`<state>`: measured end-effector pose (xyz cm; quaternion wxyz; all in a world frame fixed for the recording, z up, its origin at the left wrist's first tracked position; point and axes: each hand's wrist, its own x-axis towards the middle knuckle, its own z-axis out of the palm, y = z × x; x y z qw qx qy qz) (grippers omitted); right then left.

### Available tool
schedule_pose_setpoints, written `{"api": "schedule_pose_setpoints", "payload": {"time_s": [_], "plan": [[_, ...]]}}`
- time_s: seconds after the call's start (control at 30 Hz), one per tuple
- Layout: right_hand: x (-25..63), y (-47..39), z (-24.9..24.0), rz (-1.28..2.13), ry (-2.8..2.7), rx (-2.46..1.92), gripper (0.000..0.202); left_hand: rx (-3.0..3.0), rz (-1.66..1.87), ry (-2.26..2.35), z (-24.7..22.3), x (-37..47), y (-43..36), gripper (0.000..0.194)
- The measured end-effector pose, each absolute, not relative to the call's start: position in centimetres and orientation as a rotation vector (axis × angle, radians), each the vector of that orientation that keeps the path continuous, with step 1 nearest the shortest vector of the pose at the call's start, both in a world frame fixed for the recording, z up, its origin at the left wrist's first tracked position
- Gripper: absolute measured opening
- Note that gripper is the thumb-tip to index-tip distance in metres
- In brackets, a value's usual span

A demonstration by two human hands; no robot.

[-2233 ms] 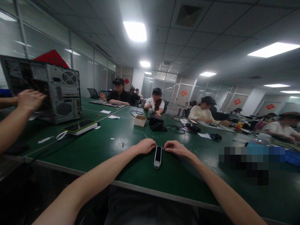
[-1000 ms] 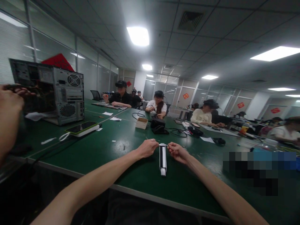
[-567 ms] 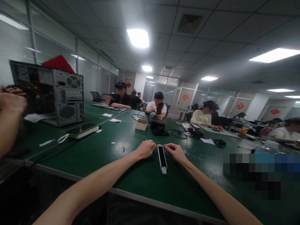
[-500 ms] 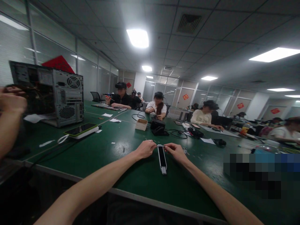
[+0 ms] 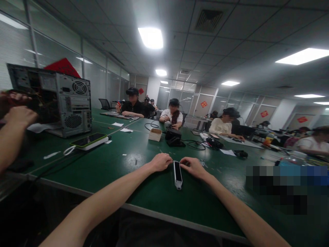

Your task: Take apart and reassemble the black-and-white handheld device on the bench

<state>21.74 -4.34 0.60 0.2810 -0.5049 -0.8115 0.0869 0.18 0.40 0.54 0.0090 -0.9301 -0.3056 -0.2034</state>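
A slim white scanning pen (image 5: 177,175) with a long black screen lies on the green table in front of me, its tapered grey tip pointing toward me. At its far end, my left hand (image 5: 161,162) is closed, thumb and fingers pinched against the left side. My right hand (image 5: 192,167) has bent fingers closed at the upper right edge of the same pen. Whether a small part sits between the fingertips is too small to make out.
An open computer case (image 5: 74,106) stands at the left, where another person's hands (image 5: 22,116) work. Nearby lies a green-edged phone (image 5: 89,139) on a white block. Ahead are a small cardboard box (image 5: 155,135), a black device (image 5: 174,138) and cables. Several people sit around.
The pen's outline looks narrower, and its near end now appears tapered and grey instead of pale and square. Both hands stay at the far end. The other person's hand at left moved right.
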Motion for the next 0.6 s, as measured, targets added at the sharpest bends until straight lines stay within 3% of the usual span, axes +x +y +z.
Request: {"api": "schedule_pose_setpoints", "payload": {"time_s": [0.43,0.6], "plan": [[21.9,-4.2,0.4,0.247,-2.241,-1.307,0.017,-2.933,-0.633,-0.946,0.5,0.2,0.4,0.023],[23.7,-4.2,2.1,0.095,-2.329,-1.278,0.02,-2.922,-0.58,-0.978,0.4,0.2,0.5,0.024]]}}
